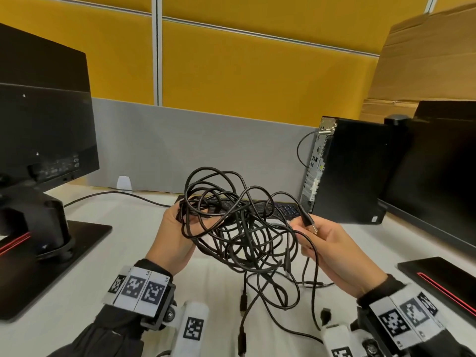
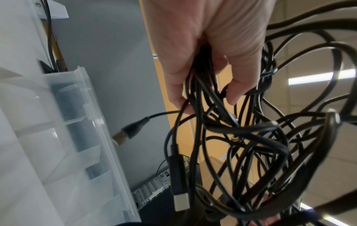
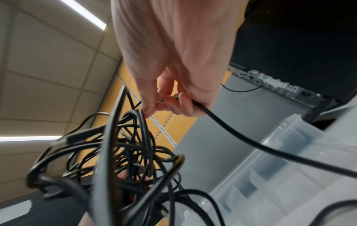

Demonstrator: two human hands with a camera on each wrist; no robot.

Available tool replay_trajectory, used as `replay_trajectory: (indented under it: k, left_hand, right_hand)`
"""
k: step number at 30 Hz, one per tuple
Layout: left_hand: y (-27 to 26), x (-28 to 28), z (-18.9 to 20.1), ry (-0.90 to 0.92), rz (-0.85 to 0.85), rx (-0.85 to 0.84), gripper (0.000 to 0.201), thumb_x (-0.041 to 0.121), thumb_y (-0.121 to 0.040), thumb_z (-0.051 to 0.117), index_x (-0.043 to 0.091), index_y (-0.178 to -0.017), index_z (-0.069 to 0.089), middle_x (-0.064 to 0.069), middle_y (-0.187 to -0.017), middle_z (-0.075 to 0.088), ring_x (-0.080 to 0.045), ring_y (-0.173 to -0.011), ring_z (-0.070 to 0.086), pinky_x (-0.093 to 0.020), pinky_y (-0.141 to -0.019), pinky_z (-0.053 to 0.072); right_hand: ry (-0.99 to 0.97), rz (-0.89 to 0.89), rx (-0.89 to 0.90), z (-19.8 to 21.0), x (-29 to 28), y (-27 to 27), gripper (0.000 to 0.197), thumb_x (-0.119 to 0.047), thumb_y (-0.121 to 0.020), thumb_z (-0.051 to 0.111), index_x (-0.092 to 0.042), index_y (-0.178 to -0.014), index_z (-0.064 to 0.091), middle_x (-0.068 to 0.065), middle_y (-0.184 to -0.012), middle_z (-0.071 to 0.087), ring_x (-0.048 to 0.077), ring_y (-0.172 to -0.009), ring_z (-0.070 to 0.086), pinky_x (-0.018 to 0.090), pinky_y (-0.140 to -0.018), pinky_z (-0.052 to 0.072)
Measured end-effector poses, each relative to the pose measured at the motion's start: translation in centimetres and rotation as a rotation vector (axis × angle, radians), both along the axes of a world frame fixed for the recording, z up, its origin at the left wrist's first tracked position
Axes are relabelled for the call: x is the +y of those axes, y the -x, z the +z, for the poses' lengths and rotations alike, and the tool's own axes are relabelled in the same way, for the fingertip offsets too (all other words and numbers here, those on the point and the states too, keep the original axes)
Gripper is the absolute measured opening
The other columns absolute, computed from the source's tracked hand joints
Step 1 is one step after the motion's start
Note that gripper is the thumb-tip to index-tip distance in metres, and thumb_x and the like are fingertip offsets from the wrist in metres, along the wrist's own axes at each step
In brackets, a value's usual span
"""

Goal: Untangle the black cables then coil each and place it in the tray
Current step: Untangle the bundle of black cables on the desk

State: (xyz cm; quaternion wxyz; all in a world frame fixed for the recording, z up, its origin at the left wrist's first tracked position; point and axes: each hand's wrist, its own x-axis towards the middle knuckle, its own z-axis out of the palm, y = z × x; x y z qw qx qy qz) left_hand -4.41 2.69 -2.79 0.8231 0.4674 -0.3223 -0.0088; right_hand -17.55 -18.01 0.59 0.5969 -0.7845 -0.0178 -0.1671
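- Black cables (image 1: 240, 229), thin round rubbery leads knotted into one loose ball, hang in the air between both hands, above the white desk (image 1: 123, 243), with several ends dangling down to the desk.
- Left hand (image 1: 175, 235) has its fingers (image 2: 234, 90) curled round a bunch of strands on the left side of the ball; the left wrist view shows many loops passing through the palm at once.
- Right hand (image 1: 325, 243) pinches one strand just behind a black plug with a metal tip (image 1: 309, 222), at the right edge of the ball; thumb and fingertips (image 3: 185, 107) are closed on that lead.
- Risk: pulling the pinched end away while the left hand clamps the whole bunch would likely tighten crossings into hard knots.
- Risk: the free plugs hanging below the ball could catch in a loop, or drag across the desk and snag.
- Risk: a loosened left grip could drop the ball onto the black keyboard (image 1: 283, 210) behind it.
- Clear plastic compartmented tray (image 2: 92, 122) shows only in the wrist views, below and beside the ball; no cable lies in it yet.
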Motion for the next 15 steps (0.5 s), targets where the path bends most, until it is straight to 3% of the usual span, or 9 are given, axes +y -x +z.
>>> replay_trajectory:
  k: [4, 7, 12, 15]
  left_hand:
    - [0.3, -0.3, 0.0, -0.077, 0.021, -0.024, 0.038, 0.001, -0.062, 0.08, -0.007, -0.095, 0.064, -0.009, -0.083, 0.073, -0.022, -0.082, 0.07, -0.027, -0.071, 0.055]
    - [0.2, -0.4, -0.1, -0.086, 0.008, -0.004, 0.036, -0.013, -0.069, 0.069, -0.011, -0.104, 0.06, -0.014, -0.088, 0.071, -0.025, -0.085, 0.069, -0.028, -0.072, 0.055]
    - [0.1, -0.5, -0.3, -0.09, 0.02, -0.011, 0.029, 0.0, -0.065, 0.07, 0.001, -0.094, 0.064, -0.009, -0.081, 0.071, -0.027, -0.081, 0.067, -0.035, -0.075, 0.056]
    - [0.1, -0.4, -0.2, -0.099, 0.009, -0.01, 0.039, 0.005, -0.064, 0.076, -0.006, -0.099, 0.062, -0.013, -0.083, 0.07, -0.029, -0.081, 0.067, -0.035, -0.072, 0.055]
  right_hand:
    - [-0.014, 0.018, -0.001, 0.1, 1.1, -0.8, 0.029, -0.014, -0.087, 0.058, -0.026, -0.062, 0.067, -0.01, -0.062, 0.053, 0.006, -0.059, 0.04, 0.018, -0.058, 0.037]
    - [-0.058, 0.05, -0.002, 0.2, 1.8, -1.2, 0.027, -0.011, -0.086, 0.059, -0.021, -0.062, 0.066, -0.009, -0.059, 0.054, 0.003, -0.055, 0.041, 0.015, -0.053, 0.038]
    - [-0.137, 0.088, 0.017, 0.3, 2.5, -1.3, 0.017, -0.013, -0.079, 0.062, -0.015, -0.062, 0.059, -0.008, -0.055, 0.055, 0.001, -0.047, 0.045, 0.012, -0.046, 0.038]
    - [-0.05, 0.126, 0.027, 0.2, 2.7, -1.1, 0.018, -0.015, -0.077, 0.065, -0.017, -0.06, 0.058, -0.005, -0.053, 0.053, 0.006, -0.047, 0.043, 0.015, -0.044, 0.036]
